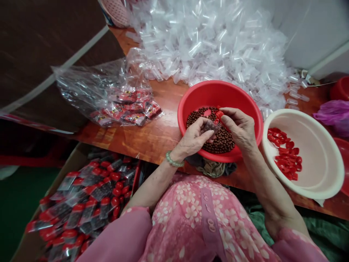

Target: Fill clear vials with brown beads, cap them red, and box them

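Over a red basin (188, 95), my left hand (194, 138) is closed round a small clear container (210, 126) filled with dark brown balls. My right hand (240, 125) pinches a red cap (219, 115) close to the container's open end; whether the two touch I cannot tell. Loose brown balls (222, 140) cover the bottom of the basin, and a pink piece (207, 112) lies among them. To the right, a white basin (321, 156) holds many red caps (289, 156).
Behind the basin rises a large heap of clear containers (218, 43). A clear plastic bag (100, 83) with red printed packets (133, 107) lies at left on the wooden table (163, 145). Below left, a cardboard box (29, 240) holds filled, red-capped containers (89, 207). Purple plastic (334, 116) sits far right.
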`<state>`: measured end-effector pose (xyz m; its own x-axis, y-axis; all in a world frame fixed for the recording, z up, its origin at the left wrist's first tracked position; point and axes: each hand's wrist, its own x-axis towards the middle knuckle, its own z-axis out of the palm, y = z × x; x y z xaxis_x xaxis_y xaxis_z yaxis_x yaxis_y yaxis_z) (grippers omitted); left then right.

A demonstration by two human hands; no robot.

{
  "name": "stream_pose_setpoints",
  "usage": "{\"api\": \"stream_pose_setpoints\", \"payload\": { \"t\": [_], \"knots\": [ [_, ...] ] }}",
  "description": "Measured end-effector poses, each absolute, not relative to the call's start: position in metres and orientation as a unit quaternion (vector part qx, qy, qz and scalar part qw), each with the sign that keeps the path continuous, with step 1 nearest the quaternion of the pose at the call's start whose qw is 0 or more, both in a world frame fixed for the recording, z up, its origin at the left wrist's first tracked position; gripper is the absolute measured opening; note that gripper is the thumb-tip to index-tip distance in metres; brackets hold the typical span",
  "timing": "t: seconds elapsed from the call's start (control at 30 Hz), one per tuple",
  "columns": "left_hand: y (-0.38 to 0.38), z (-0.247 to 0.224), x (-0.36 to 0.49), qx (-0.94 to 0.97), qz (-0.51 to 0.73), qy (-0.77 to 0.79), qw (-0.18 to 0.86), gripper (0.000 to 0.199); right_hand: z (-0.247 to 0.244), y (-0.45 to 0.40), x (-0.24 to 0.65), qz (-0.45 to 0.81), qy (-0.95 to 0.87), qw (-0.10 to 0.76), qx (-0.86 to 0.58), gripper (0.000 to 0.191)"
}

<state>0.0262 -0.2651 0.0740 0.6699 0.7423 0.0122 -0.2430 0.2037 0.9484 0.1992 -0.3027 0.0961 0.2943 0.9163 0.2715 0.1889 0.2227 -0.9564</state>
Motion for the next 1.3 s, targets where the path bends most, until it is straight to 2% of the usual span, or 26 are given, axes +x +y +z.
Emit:
{"api": "stream_pose_setpoints", "payload": {
  "t": [0.3,0.67,0.87,1.17,1.3],
  "knots": [
    [-0.262,0.067,0.025,0.594,0.388,0.259,0.656,0.015,0.091,-0.307,0.184,0.181,-0.58,0.55,-0.573,0.018],
    [-0.258,0.064,0.028,0.62,0.371,0.242,0.648,0.017,0.093,-0.303,0.185,0.178,-0.528,0.585,-0.59,0.02],
    [-0.259,0.066,0.027,0.647,0.376,0.245,0.616,0.017,0.091,-0.304,0.181,0.183,-0.562,0.568,-0.572,0.014],
    [-0.259,0.064,0.027,0.633,0.362,0.251,0.637,0.015,0.098,-0.307,0.189,0.155,-0.627,0.51,-0.569,0.012],
    [-0.259,0.065,0.026,0.637,0.354,0.25,0.638,0.01,0.099,-0.314,0.194,0.087,-0.688,0.429,-0.578,0.019]
  ]
}}
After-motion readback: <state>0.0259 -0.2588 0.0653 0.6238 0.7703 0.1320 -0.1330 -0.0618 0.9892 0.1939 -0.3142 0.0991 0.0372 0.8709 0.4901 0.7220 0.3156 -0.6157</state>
